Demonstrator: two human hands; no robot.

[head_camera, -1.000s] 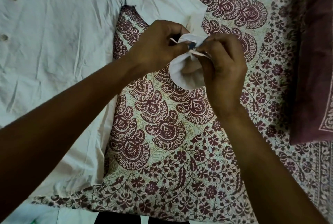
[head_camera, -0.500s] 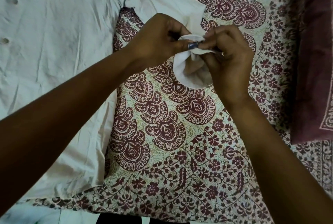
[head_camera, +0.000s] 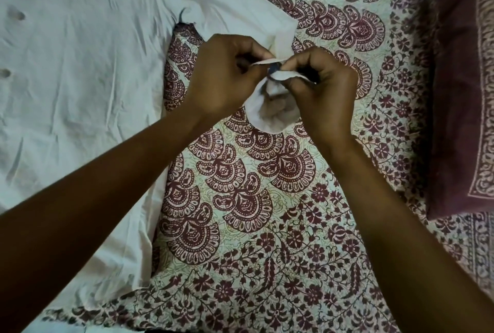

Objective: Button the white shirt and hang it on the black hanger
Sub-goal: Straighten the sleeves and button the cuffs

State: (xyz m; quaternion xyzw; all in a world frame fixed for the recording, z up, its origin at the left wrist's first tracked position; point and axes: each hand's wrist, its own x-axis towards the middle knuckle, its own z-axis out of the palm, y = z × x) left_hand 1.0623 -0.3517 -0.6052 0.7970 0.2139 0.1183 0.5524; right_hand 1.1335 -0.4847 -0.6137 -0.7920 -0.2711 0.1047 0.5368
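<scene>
The white shirt (head_camera: 80, 78) lies spread over the left half of the bed, its sleeve reaching right to a lifted cuff (head_camera: 267, 116). My left hand (head_camera: 222, 78) pinches one edge of the cuff. My right hand (head_camera: 323, 91) pinches the other edge, right beside a small dark button (head_camera: 274, 68) that shows between my fingertips. The cuff opening hangs below as a round loop. No black hanger is in view.
A maroon-and-cream patterned bedsheet (head_camera: 267, 225) covers the bed under the shirt. A maroon pillow (head_camera: 459, 91) lies along the right edge. Dark buttons show faintly through the shirt front at the far left (head_camera: 5, 73).
Both hands stay together at the cuff, shifted slightly right and down in view. The cuff edges have drawn closer around the dark button.
</scene>
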